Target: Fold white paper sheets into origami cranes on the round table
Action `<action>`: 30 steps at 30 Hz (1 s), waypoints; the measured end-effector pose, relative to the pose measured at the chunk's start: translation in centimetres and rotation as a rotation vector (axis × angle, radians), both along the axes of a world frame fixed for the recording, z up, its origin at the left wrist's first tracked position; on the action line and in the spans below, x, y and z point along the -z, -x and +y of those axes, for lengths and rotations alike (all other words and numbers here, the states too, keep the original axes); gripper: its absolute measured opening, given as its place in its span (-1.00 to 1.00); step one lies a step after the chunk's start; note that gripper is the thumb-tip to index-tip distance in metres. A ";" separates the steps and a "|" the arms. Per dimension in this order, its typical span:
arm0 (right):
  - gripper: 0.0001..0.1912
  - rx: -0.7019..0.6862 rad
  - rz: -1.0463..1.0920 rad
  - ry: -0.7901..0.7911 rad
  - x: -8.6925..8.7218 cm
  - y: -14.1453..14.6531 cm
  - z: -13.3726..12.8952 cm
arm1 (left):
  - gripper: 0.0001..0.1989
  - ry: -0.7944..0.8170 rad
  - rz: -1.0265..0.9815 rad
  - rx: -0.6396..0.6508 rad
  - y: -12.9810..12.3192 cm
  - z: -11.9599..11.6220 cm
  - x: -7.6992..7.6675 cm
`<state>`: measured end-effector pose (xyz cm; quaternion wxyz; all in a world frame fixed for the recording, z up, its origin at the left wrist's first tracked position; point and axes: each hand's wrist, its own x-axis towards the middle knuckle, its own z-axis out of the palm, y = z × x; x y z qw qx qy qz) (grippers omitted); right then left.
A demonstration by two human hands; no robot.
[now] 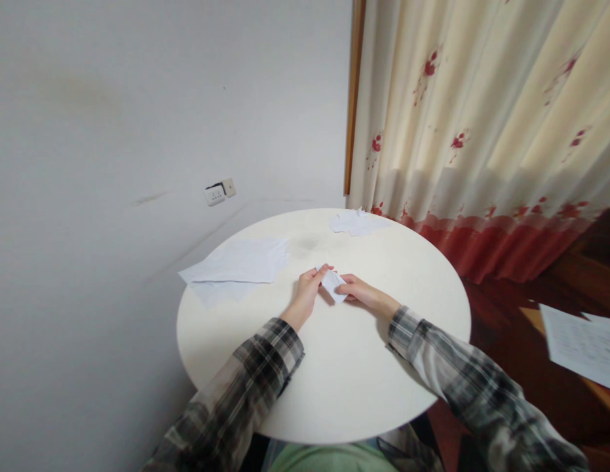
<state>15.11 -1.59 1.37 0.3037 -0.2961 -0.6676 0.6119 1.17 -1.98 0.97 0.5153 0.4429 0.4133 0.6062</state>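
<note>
Between my two hands, over the middle of a round white table [344, 367], is a small folded piece of white paper [333, 286]. My left hand [310, 288] grips its upper left side, with the thumb lying along the edge. From the right, my right hand [358, 290] pinches the paper with the thumb on top and the fingers underneath. A hint of red shows near the paper's top edge, too small to make out. The fingers behind the paper are partly hidden.
A stack of white sheets [240, 260] lies at the table's left, partly past its edge. More papers [356, 223] sit at the far edge. A wall socket [215, 195] is behind at left, a flowered curtain [462, 131] at right. Written sheets [582, 341] lie lower right.
</note>
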 end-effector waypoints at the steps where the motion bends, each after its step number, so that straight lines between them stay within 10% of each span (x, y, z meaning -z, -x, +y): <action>1: -0.94 -0.003 0.000 0.000 0.0 0.0 0.0 | -0.65 -0.002 0.007 -0.007 0.0 0.1 0.1; 30: -0.92 -0.016 -0.046 -0.003 0.4 -0.3 0.2 | -0.50 0.062 -0.161 0.032 0.6 1.3 0.5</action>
